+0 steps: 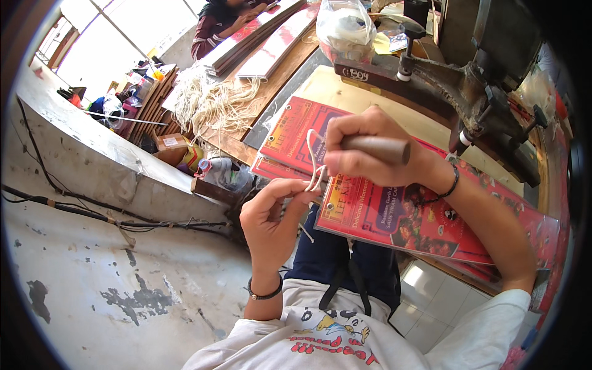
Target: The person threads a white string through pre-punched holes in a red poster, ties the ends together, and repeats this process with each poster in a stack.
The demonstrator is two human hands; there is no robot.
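White shirt (259,345) lies nearest; beyond it, the left hand (271,216) pinches white cord (318,177) beside the red boards (425,228), while the right hand (373,126), fingers curled tight, grips a brown handle (388,150).

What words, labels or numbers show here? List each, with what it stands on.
I won't copy wording; lettering stands on:
Red panels: large and small, mostly readable.
White shirt: red and dark, around a cartoon.
Black bar: short pale marking.
Cardboard box: label too small to read.
Distant panels: too blurred.
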